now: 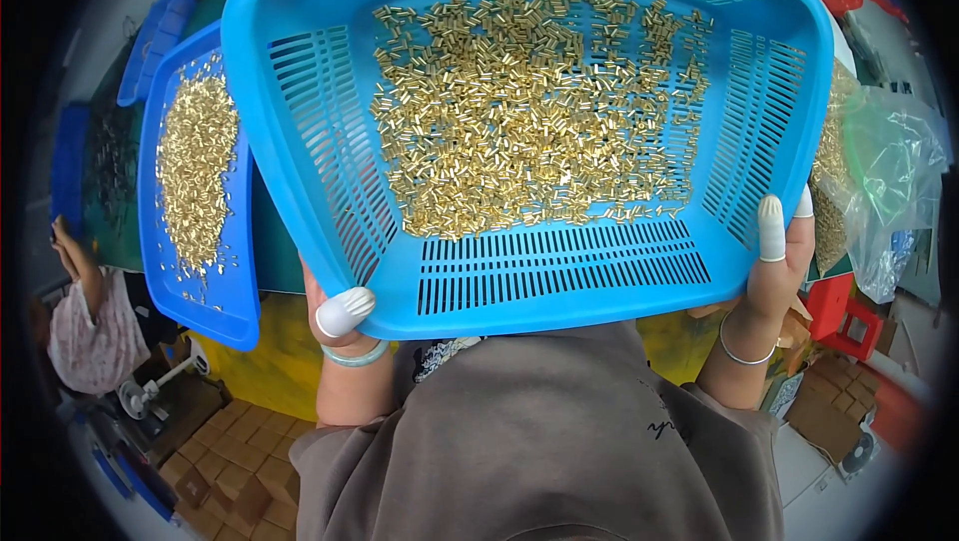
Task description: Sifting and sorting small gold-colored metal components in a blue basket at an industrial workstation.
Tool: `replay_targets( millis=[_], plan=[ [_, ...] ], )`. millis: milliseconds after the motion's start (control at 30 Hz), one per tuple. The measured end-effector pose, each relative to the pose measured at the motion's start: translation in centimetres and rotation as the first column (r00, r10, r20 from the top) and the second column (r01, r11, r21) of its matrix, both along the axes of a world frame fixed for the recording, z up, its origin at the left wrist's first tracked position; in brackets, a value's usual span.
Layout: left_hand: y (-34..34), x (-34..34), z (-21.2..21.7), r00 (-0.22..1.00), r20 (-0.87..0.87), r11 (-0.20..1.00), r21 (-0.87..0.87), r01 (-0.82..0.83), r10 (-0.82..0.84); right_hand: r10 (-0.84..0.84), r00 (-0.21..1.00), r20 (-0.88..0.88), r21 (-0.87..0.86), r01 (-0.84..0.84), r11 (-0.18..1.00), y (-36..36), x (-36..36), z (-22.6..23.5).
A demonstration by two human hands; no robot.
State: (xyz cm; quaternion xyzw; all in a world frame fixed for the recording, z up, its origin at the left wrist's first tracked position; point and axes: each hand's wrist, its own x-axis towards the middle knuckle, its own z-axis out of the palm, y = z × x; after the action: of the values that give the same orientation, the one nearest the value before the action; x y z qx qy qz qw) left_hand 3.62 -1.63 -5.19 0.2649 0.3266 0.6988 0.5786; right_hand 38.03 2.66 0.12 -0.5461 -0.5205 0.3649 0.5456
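Note:
A large light-blue slotted plastic basket (564, 313) is held up in front of me, over the table. Many small gold-coloured metal tubes (519, 121) lie spread across its bottom, thicker in the middle and left, thinner toward the right. My left hand (340, 316) grips the near left corner, its thumb in a white finger cot over the rim. At the near right corner my right hand (782, 251) clasps the side, also with a white finger cot on the thumb. Most fingers of both hands are hidden behind the basket.
Left of the basket lies a blue tray (240, 316) with a heap of similar gold pieces (195, 156). Clear plastic bags (889, 181) lie at the right beside more small pieces. Cardboard boxes (235, 451) stand below left. Another person's arm (85, 266) shows at far left.

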Motion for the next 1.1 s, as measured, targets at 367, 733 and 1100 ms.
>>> replay_targets(
  millis=[367,733,1100],
  plan=[
    [-0.4,-0.2,-0.2,0.996,0.081,0.998,-0.05,-0.041,0.045,0.022,0.999,-0.042,0.016,-0.022,1.0,-0.2,-0.3,0.2],
    [-0.7,-0.8,-0.4,0.994,0.069,0.996,0.034,0.079,-0.081,0.02,0.999,-0.048,0.009,-0.019,1.0,-0.3,-0.5,0.3],
    [-0.7,-0.6,-0.6,1.0,0.017,1.0,-0.02,0.003,-0.003,0.007,1.0,-0.025,0.017,-0.007,1.0,-0.4,-0.5,0.1]
  ],
)
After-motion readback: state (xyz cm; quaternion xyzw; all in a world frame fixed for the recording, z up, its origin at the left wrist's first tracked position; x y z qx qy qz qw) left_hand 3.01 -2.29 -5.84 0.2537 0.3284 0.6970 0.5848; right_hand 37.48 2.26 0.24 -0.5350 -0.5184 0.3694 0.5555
